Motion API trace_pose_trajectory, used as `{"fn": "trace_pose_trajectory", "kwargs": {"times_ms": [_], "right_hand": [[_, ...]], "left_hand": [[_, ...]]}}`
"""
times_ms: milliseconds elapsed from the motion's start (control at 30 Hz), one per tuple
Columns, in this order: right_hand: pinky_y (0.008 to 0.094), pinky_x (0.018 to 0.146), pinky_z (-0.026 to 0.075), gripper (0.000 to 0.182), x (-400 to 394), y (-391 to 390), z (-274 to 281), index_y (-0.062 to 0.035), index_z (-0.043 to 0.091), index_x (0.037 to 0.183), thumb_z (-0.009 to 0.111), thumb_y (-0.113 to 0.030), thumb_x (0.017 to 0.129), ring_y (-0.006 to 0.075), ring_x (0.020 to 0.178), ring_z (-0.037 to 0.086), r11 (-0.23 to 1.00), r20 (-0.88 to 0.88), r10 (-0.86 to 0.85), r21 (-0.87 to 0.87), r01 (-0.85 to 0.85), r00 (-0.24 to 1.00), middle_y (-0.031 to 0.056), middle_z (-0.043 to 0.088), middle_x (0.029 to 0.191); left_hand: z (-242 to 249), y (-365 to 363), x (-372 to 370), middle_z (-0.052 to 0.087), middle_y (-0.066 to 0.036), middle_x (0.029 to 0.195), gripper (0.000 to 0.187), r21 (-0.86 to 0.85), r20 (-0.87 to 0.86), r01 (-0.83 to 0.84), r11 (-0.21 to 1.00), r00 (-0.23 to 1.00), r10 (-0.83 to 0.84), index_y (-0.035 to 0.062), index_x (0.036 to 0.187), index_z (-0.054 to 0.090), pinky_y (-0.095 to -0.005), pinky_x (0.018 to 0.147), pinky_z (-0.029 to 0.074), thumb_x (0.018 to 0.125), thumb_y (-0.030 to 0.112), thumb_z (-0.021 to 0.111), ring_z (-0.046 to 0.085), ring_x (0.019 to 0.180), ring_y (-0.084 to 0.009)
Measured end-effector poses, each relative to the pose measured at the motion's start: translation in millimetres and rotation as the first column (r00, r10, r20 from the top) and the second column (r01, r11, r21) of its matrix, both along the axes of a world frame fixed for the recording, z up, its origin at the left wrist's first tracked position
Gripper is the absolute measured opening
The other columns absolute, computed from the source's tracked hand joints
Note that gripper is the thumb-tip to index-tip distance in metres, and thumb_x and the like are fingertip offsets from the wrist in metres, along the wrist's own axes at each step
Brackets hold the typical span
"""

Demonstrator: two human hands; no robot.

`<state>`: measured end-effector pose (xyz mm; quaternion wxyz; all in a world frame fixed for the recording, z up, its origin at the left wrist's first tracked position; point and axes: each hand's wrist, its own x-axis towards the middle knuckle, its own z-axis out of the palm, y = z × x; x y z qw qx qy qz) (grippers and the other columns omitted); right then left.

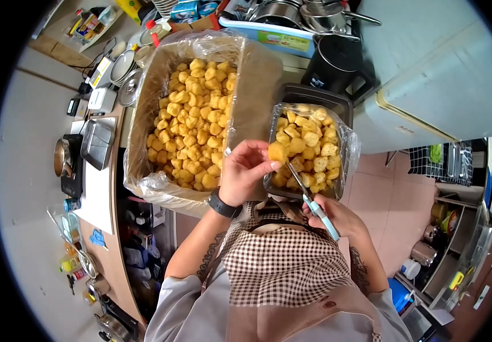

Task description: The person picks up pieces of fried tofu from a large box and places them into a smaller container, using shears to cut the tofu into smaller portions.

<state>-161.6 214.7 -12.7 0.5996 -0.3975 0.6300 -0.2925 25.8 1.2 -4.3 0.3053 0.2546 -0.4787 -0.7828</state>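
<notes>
Between the thumb and fingers of my left hand (246, 171) is a yellow puffed piece (277, 151), held over the near left part of a black tray (315, 94). My right hand (337, 215) grips scissors (321, 214) with light blue handles, their blades pointing up and left to just beside the held piece. Many yellow pieces (308, 142), some showing a porous inside, lie in the plastic-lined tray. Left of it stands a large cardboard box (251, 85), lined with clear plastic and filled with whole yellow pieces (195, 119).
A black kettle (334, 62) stands behind the tray, near pots (280, 14) and a pale refrigerator (439, 74). On the left counter are a metal tray (98, 142) and a pan (62, 157). A shelf rack (456, 228) stands at the right.
</notes>
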Motion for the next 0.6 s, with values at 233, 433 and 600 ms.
{"fn": "trace_pose_trajectory", "kwargs": {"times_ms": [233, 433, 600], "right_hand": [[0.0326, 0.091, 0.051, 0.045, 1.4, -9.3, 17.3, 0.0011, 0.058, 0.116, 0.070, -0.029, 0.085, 0.0185, 0.101, 0.065, 0.996, -0.009, -0.010, 0.085, 0.011, 1.000, 0.0115, 0.068, 0.112], [0.0392, 0.087, 0.052, 0.053, 2.3, -3.1, 3.6, -0.0016, 0.062, 0.115, 0.073, -0.046, 0.088, 0.0308, 0.099, 0.068, 0.996, -0.042, -0.018, 0.081, 0.021, 0.999, 0.0166, 0.071, 0.107], [0.0400, 0.075, 0.051, 0.047, 12.4, -7.9, 4.5, -0.0025, 0.064, 0.095, 0.074, -0.047, 0.087, 0.0291, 0.081, 0.066, 0.996, -0.178, -0.063, 0.058, 0.074, 0.982, 0.0137, 0.069, 0.086]], "left_hand": [[-6.4, 29.5, -14.2, 0.067, -0.001, 0.095, 0.038, -0.166, 0.136, 0.082, 0.983, 0.989, -0.060, 0.0012, 0.116, 0.064, -0.0246, 0.079, 0.055, 0.083, 0.004, 0.084, 0.065, 0.086, -0.0090], [-1.1, 27.9, -17.6, 0.070, -0.004, 0.091, 0.031, -0.329, 0.262, 0.110, 0.938, 0.965, -0.022, -0.0012, 0.109, 0.068, -0.0266, 0.073, 0.057, 0.083, 0.008, 0.085, 0.068, 0.081, -0.0105], [-3.5, 26.8, -19.2, 0.072, -0.008, 0.093, 0.028, -0.391, 0.303, 0.065, 0.918, 0.951, 0.062, -0.0017, 0.103, 0.070, -0.0272, 0.073, 0.058, 0.082, 0.010, 0.085, 0.071, 0.082, -0.0127]]}}
